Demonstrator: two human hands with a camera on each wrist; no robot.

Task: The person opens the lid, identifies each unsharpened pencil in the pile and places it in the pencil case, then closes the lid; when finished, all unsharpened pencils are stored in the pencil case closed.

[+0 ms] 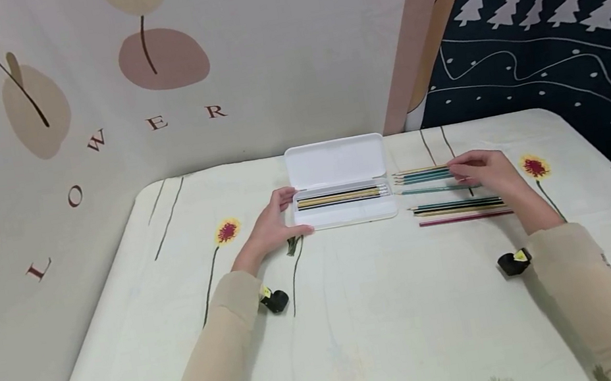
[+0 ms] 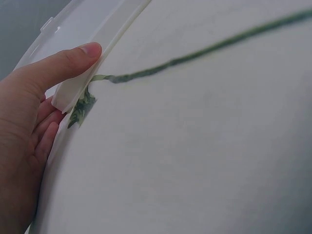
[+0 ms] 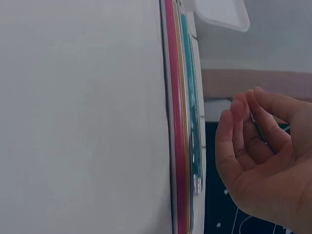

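Note:
A white pencil case (image 1: 345,213) lies with its lid (image 1: 336,162) tipped back. Several dark and gold pencils (image 1: 339,198) rest inside it. My left hand (image 1: 276,222) grips the case's left end, and the left wrist view shows its thumb on top of the rim. Right of the case, my right hand (image 1: 479,168) hovers over the far group of teal pencils (image 1: 423,176). Its thumb and fingertips come close together in the right wrist view, and no pencil shows between them. A single teal pencil (image 1: 428,190) lies just nearer than that group.
Nearer on the right lie more dark and gold pencils (image 1: 452,207) and a red pencil (image 1: 466,218). The pale tablecloth (image 1: 387,324) has printed flowers. A wall hanging (image 1: 295,85) stands behind the table, with a dark cloth (image 1: 548,59) at the right.

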